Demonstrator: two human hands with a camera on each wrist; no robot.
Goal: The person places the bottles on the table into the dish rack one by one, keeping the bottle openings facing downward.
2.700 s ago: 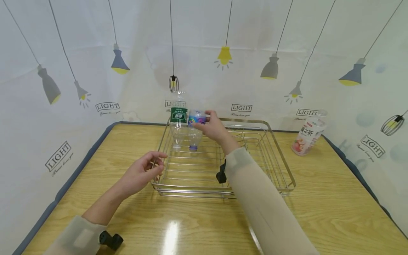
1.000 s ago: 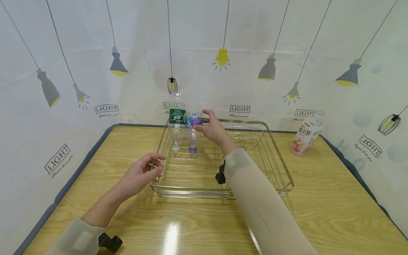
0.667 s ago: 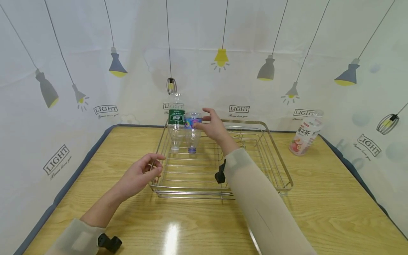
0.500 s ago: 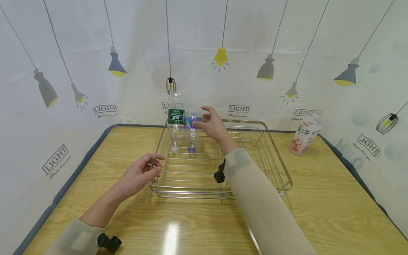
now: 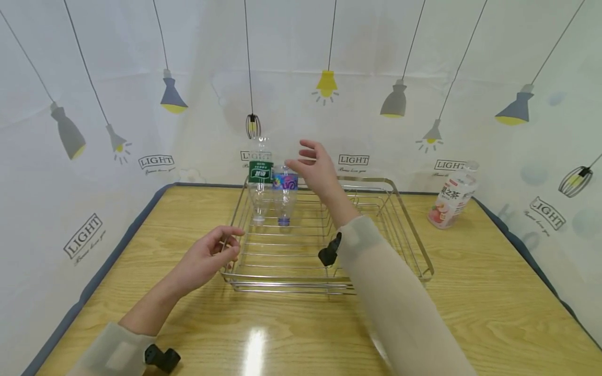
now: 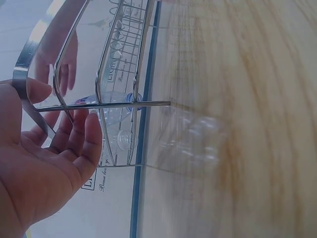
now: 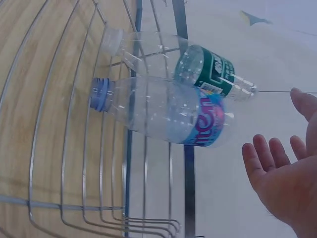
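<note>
A wire rack stands on the wooden table. Two clear bottles stand neck-down at its far left, side by side: one with a green label and one with a purple label. My right hand hovers just right of and above the purple-label bottle, fingers spread, holding nothing. In the right wrist view the purple-label bottle and green-label bottle lie clear of the right hand. My left hand rests at the rack's front-left corner, and its fingers lie loosely against the rim wire.
A peach-tea bottle stands on the table at the back right, outside the rack. White curtain walls close in the table on three sides. Bare wood lies in front of the rack and to its left and right.
My right hand has let go of the purple-label bottle and lifted up and slightly right. The bottle stays neck-down beside the green one. The left hand has not moved.
</note>
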